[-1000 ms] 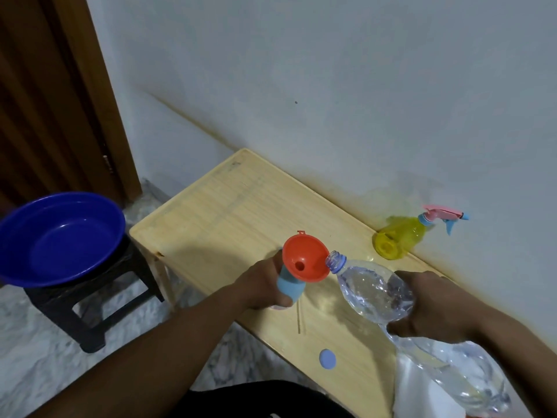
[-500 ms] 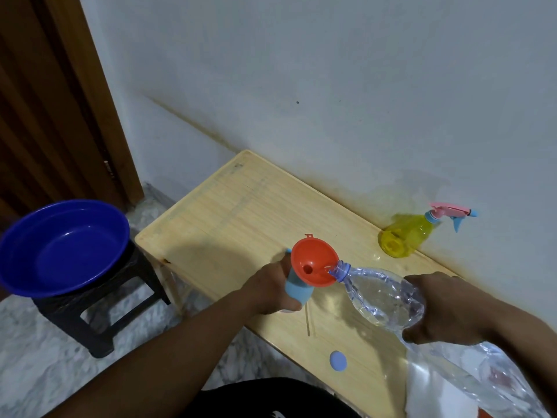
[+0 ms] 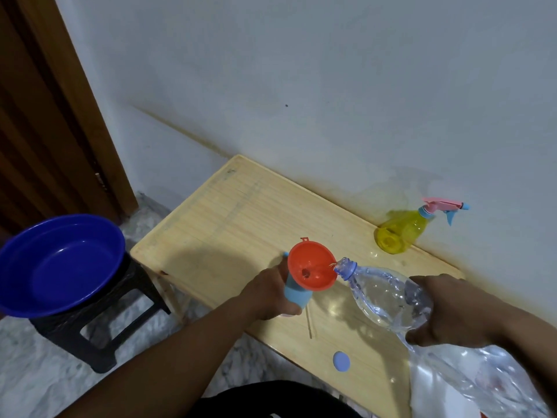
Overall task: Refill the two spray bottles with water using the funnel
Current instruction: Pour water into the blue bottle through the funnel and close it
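**Water meets the funnel**

On the pale wooden bench [image 3: 229, 218], with its fine straight grain, the left hand [image 3: 268, 294] is wrapped tight around a light blue spray bottle [image 3: 297, 294], standing near the front edge. An orange plastic funnel [image 3: 312, 268], smooth and cone-shaped with a small tab on its rim, sits in the bottle's neck. The right hand [image 3: 446, 312] has its grip closed around a clear, crinkled water bottle [image 3: 388, 297], tipped so its open mouth touches the funnel's rim; a thin stream runs into the cone. A translucent yellow spray bottle [image 3: 401, 232] with a pink and blue trigger head stands at the wall. A round blue cap [image 3: 341, 361] lies flat near the bench's front. Beside the bench, a glossy blue basin [image 3: 60, 263] rests on a black stool [image 3: 99, 336].
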